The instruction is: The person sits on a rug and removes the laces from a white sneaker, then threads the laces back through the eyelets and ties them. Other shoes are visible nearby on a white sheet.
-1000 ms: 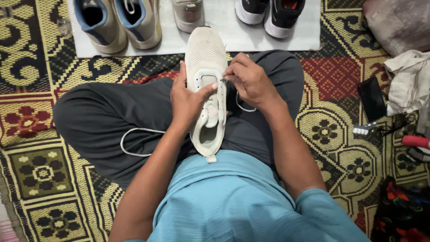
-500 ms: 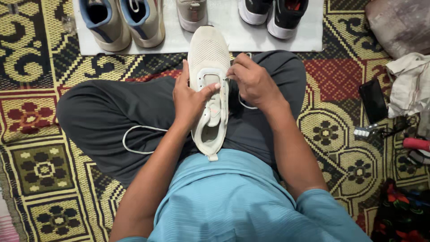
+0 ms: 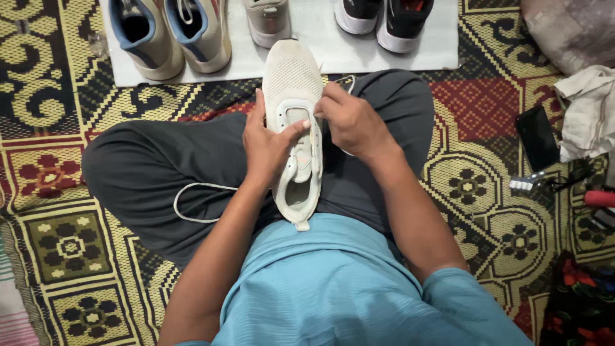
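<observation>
A cream-white sneaker [image 3: 293, 80] lies toe-away across my crossed legs in dark grey trousers [image 3: 160, 173]. My left hand [image 3: 266, 144] grips its left side, thumb pressed across the tongue. My right hand [image 3: 349, 122] pinches the white shoelace at the eyelets on the shoe's right edge. The lace's other end [image 3: 192, 202] trails in a loop over my left thigh.
A white board [image 3: 333, 48] ahead carries a tan-and-blue pair of shoes [image 3: 170, 32], a beige shoe [image 3: 269, 22] and a black-and-white pair [image 3: 384, 19]. On the patterned mat at right lie a black phone [image 3: 537, 136], a white cloth [image 3: 586, 112] and small tools [image 3: 599, 197].
My right hand has shifted slightly forward along the eyelets, and the lace loop that hung below it is now hidden. The left hand holds the shoe as before.
</observation>
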